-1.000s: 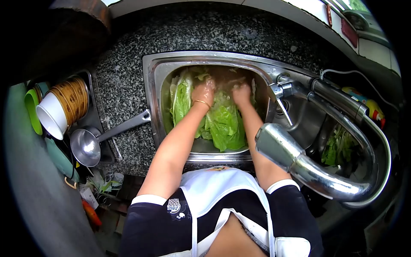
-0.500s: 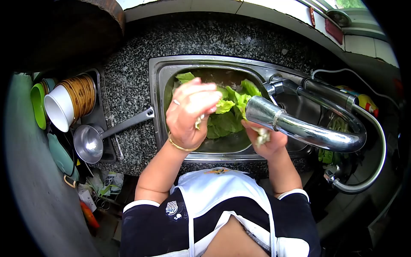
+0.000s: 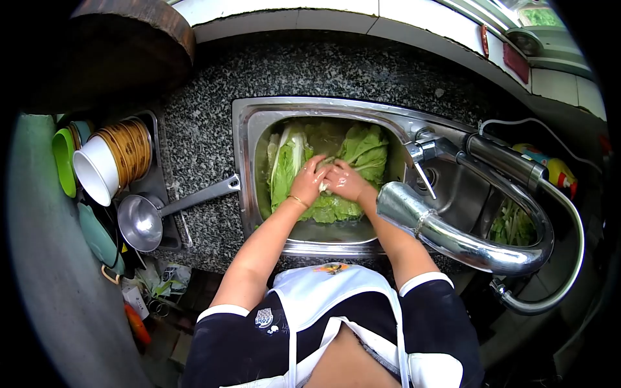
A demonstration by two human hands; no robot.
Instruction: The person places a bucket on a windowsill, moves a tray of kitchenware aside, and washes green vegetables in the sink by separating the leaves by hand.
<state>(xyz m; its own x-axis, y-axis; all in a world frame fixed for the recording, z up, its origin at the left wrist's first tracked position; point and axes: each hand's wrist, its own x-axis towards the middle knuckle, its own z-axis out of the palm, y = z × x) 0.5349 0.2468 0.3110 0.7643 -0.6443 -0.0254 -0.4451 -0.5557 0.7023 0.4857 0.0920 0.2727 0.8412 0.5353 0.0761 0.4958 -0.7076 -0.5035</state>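
Both hands are down in the left basin of a steel sink (image 3: 243,161), among wet green lettuce leaves (image 3: 365,155). My left hand (image 3: 309,181) wears a ring or bracelet-like band at the wrist and is curled round pale leaf stems. Against it, fingers meeting, my right hand (image 3: 346,180) is closed on the same pale stem ends. Long leaves with white ribs lie on the left side of the basin, and more leaves spread below and right of the hands. Water shows around them. The fingertips are partly hidden between the hands.
A chrome faucet (image 3: 462,249) curves over the sink's right side, close to my right forearm. Greens (image 3: 512,223) lie beyond the second basin. A metal ladle (image 3: 141,223), stacked bowls (image 3: 97,169) and a round wooden board (image 3: 181,32) stand to the left.
Both hands, previously raised apart above the sink with pale stems in them, have dropped into the basin and come together. More leaves show now, and the view has shifted slightly.
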